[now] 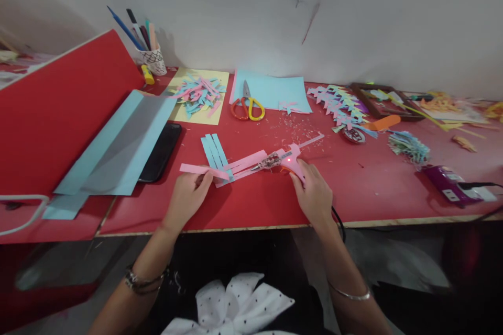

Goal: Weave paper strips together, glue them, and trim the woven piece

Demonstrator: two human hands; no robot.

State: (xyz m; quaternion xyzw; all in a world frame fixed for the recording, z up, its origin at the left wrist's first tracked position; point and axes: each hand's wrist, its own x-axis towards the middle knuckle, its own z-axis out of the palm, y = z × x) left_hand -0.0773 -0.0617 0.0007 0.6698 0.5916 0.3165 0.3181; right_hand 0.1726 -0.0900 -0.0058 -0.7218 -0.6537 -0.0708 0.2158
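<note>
A pink hot glue gun (295,159) with a small red light is gripped by my right hand (314,191), its metal nozzle aimed left over the paper strips. My left hand (192,191) pinches a pink paper strip (192,169) between thumb and fingers. That strip lies across the lower ends of several blue paper strips (215,151), which fan upward on the red table. Longer pink strips (247,162) run from the blue ones to the right, passing under the nozzle. Whether the nozzle touches the paper I cannot tell.
Red-and-yellow-handled scissors (247,107) rest on blue sheets (275,89). Paper scraps (200,93) are piled on a yellow sheet. At left are a black phone (161,152), leaning blue card (118,141) and a pen cup (154,60). A purple power strip (451,186) lies at right.
</note>
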